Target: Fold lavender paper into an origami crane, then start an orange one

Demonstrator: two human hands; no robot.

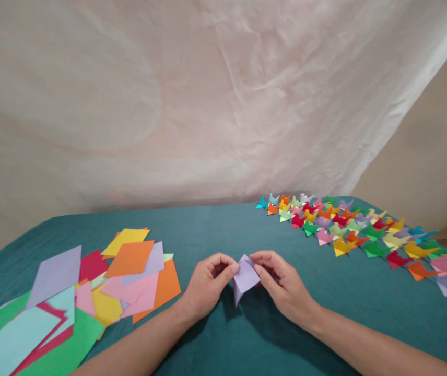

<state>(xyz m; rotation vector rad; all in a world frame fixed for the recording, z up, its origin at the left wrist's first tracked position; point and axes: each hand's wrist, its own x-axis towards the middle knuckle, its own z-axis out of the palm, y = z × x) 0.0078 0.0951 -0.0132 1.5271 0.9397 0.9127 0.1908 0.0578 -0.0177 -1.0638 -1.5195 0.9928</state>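
While the left hand [208, 286] and right hand [282, 284] both pinch the purple paper [246, 278] over the counter [211, 230], near middle, folding seems in hand; the next move probably calls for aligned creasing.

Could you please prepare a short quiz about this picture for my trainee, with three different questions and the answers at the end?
1. True or false: both the left hand and the right hand touch the folded purple paper.
2. The loose sheets lie:
A) among the paper birds
B) on the left side of the table
C) under the right hand
3. Fill in: the paper birds stand on the ____ side of the table.

Key: 1. True. 2. B. 3. Right.
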